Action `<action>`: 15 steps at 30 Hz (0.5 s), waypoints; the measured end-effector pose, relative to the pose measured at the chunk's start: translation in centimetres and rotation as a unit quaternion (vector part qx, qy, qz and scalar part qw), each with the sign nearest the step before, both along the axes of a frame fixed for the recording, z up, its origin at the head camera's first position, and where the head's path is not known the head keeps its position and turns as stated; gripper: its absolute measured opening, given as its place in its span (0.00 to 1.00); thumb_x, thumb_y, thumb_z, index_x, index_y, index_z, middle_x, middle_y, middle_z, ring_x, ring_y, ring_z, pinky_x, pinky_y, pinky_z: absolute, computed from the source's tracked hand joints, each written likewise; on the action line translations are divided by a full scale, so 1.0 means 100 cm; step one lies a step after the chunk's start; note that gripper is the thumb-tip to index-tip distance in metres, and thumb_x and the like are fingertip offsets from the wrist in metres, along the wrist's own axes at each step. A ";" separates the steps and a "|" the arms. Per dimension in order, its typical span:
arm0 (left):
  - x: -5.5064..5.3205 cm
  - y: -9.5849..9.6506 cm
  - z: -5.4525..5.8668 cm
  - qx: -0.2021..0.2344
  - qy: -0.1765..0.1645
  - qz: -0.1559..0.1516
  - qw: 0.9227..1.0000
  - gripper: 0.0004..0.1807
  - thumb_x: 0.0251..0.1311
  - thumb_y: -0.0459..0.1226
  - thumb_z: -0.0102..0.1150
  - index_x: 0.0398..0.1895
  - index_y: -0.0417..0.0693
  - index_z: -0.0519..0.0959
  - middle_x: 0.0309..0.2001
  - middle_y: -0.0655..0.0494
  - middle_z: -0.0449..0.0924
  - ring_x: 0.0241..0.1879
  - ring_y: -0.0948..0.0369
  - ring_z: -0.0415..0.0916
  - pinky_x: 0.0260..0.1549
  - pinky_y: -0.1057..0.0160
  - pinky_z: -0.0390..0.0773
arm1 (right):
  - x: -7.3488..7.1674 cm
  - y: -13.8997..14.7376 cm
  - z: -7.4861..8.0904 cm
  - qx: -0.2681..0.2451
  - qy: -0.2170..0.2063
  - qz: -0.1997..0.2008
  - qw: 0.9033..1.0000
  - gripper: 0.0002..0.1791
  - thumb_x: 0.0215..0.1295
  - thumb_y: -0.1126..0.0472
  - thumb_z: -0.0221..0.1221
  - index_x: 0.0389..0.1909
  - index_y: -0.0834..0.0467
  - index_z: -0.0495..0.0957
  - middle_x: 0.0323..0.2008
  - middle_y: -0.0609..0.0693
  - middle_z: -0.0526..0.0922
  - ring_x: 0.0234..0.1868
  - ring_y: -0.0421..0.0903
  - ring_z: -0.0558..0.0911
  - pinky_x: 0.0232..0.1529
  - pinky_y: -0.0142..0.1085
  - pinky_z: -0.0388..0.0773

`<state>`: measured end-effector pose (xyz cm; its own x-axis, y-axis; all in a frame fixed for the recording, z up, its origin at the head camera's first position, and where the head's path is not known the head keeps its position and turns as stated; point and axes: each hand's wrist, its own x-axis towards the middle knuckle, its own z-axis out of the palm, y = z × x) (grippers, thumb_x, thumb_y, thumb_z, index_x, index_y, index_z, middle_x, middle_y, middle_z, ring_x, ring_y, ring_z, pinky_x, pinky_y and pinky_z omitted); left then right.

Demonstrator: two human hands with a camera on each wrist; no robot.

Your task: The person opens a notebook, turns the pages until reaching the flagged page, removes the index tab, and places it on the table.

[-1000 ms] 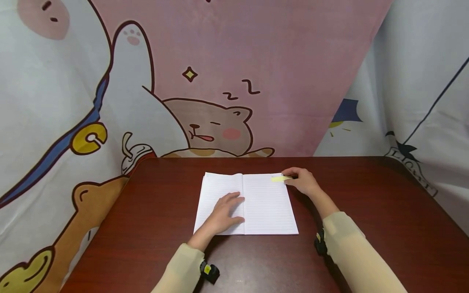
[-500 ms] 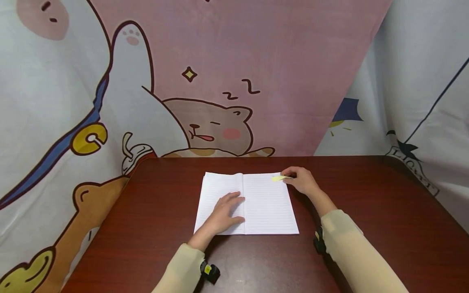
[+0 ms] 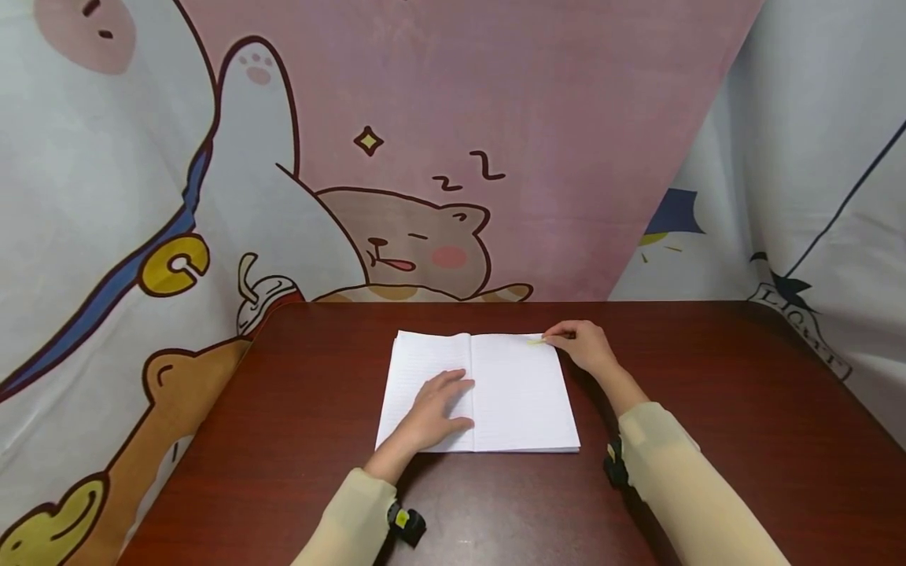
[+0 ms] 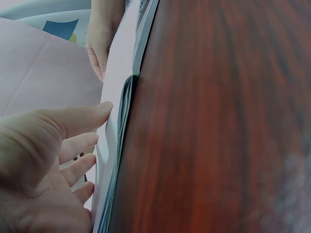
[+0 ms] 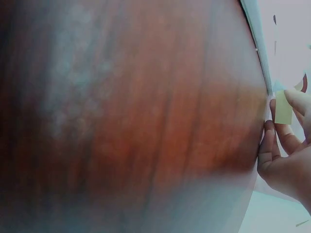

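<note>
An open lined notebook (image 3: 520, 401) lies on the table. My left hand (image 3: 430, 413) rests on its left page by the centre fold, fingers spread and straight; in the left wrist view the thumb reaches over the pages' edge. At the upper right corner of the right page, my right hand (image 3: 586, 346) pinches a small yellow sticky note (image 5: 283, 108) between thumb and fingers. In the head view the note shows only as a thin yellow sliver, one end over the page. Beneath the right page's lower corner, the edges of further pages show.
The dark red-brown wooden table (image 3: 283, 440) extends around the notebook on every side. Behind it hangs a cartoon-printed cloth (image 3: 552, 157). A black wrist camera (image 3: 406, 525) sits on the left sleeve and another (image 3: 616, 464) on the right.
The yellow note has tilted up from nearly flat to almost edge-on in my right fingers. The right page's lower corner has shifted slightly, uncovering page edges. My left hand has stayed put.
</note>
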<state>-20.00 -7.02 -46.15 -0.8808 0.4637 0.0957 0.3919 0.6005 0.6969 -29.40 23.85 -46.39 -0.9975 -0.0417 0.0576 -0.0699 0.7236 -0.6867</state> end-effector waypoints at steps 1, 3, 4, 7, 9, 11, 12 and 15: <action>0.000 0.000 0.000 0.003 -0.003 0.001 1.000 0.32 0.54 0.33 0.71 0.64 0.37 0.74 0.71 0.40 0.65 0.72 0.40 0.58 0.69 0.38 0.57 | 0.000 0.000 0.000 -0.001 0.001 -0.003 1.000 0.12 0.67 0.52 0.64 0.43 0.55 0.88 0.44 0.57 0.87 0.41 0.51 0.79 0.41 0.39 0.73; 0.000 0.000 0.000 0.008 -0.004 0.001 1.000 0.32 0.53 0.33 0.71 0.64 0.36 0.74 0.71 0.40 0.66 0.72 0.40 0.58 0.69 0.37 0.57 | 0.000 0.000 0.000 -0.001 0.004 -0.005 1.000 0.12 0.67 0.52 0.64 0.43 0.56 0.88 0.45 0.58 0.87 0.42 0.52 0.79 0.42 0.39 0.72; 0.000 0.000 0.001 0.009 -0.006 0.001 1.000 0.32 0.53 0.33 0.71 0.64 0.36 0.74 0.71 0.40 0.66 0.72 0.40 0.58 0.69 0.37 0.57 | 0.000 0.000 0.001 -0.002 0.003 -0.006 1.000 0.12 0.68 0.52 0.63 0.43 0.56 0.88 0.45 0.59 0.87 0.43 0.53 0.79 0.42 0.40 0.73; 0.000 0.000 0.001 0.009 -0.004 0.002 1.000 0.32 0.53 0.33 0.71 0.64 0.36 0.74 0.71 0.40 0.66 0.72 0.40 0.58 0.69 0.37 0.57 | -0.001 0.000 0.001 -0.003 0.000 -0.010 1.000 0.13 0.68 0.52 0.63 0.44 0.56 0.87 0.47 0.59 0.86 0.46 0.55 0.79 0.45 0.43 0.73; 0.000 0.000 0.001 0.010 -0.005 0.002 1.000 0.32 0.53 0.33 0.71 0.64 0.36 0.74 0.71 0.40 0.65 0.72 0.40 0.58 0.69 0.37 0.57 | 0.000 -0.001 0.002 -0.003 0.000 -0.010 1.000 0.13 0.69 0.52 0.62 0.44 0.57 0.87 0.48 0.60 0.86 0.47 0.56 0.79 0.46 0.45 0.74; 0.000 0.000 0.001 0.011 -0.007 0.002 1.000 0.32 0.53 0.33 0.71 0.64 0.36 0.74 0.71 0.40 0.65 0.72 0.40 0.58 0.69 0.37 0.57 | 0.000 -0.002 0.002 -0.004 -0.002 -0.014 1.000 0.13 0.69 0.52 0.62 0.44 0.56 0.87 0.49 0.60 0.86 0.48 0.57 0.80 0.48 0.46 0.74; 0.000 0.000 0.001 0.012 -0.009 0.002 1.000 0.32 0.53 0.33 0.71 0.64 0.36 0.74 0.71 0.40 0.65 0.72 0.40 0.58 0.69 0.37 0.57 | 0.000 -0.002 0.002 -0.005 -0.003 -0.015 1.000 0.13 0.69 0.52 0.62 0.44 0.56 0.87 0.49 0.60 0.86 0.49 0.57 0.80 0.48 0.46 0.74; 0.000 0.000 0.000 0.009 -0.007 0.002 1.000 0.32 0.53 0.33 0.71 0.64 0.36 0.74 0.71 0.40 0.66 0.72 0.40 0.58 0.69 0.38 0.57 | 0.001 -0.002 0.002 -0.007 -0.001 -0.017 1.000 0.13 0.69 0.53 0.62 0.44 0.57 0.87 0.49 0.60 0.85 0.51 0.58 0.80 0.49 0.48 0.75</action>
<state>-19.97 -7.06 -46.11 -0.8843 0.4580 0.0909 0.3789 0.5900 0.7130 -29.31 23.69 -46.20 -0.9984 -0.0075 0.0559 -0.0444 0.7161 -0.6966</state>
